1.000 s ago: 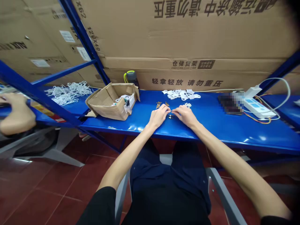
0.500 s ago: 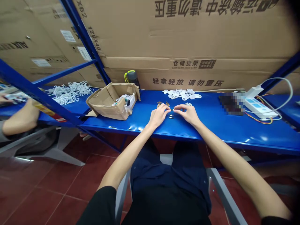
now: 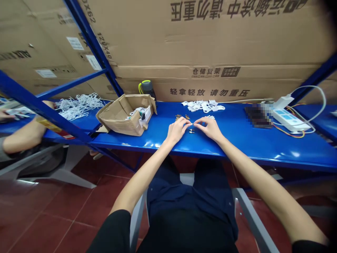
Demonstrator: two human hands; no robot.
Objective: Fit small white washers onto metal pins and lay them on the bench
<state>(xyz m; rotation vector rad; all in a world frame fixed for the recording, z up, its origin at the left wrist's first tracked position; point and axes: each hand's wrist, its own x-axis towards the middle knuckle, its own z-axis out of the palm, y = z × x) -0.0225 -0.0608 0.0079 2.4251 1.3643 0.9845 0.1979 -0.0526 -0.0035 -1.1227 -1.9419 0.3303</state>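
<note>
My left hand (image 3: 177, 130) and my right hand (image 3: 209, 128) meet over the blue table (image 3: 237, 140), fingertips pinched. Between them is a tiny pale piece (image 3: 192, 124), mostly covered by the fingers; its kind is too small to make out. Just below the fingertips lie a few small pin-like pieces with white parts (image 3: 192, 131). Behind my left hand are several brass-coloured pins (image 3: 181, 117). Several little white pieces (image 3: 211, 117) sit behind my right hand. Farther back is a pile of flat white plastic parts with holes (image 3: 202, 105).
A cardboard box (image 3: 123, 119) with mixed parts stands left, a dark bottle (image 3: 149, 89) behind it. To the right are a power strip (image 3: 291, 119) with cables and a blurred dark object (image 3: 258, 115). Past the blue post, another person's arm (image 3: 25, 135) is near white cords (image 3: 81, 105).
My fingertips have come closer together, so less of the small piece shows between them. The view has shifted slightly.
</note>
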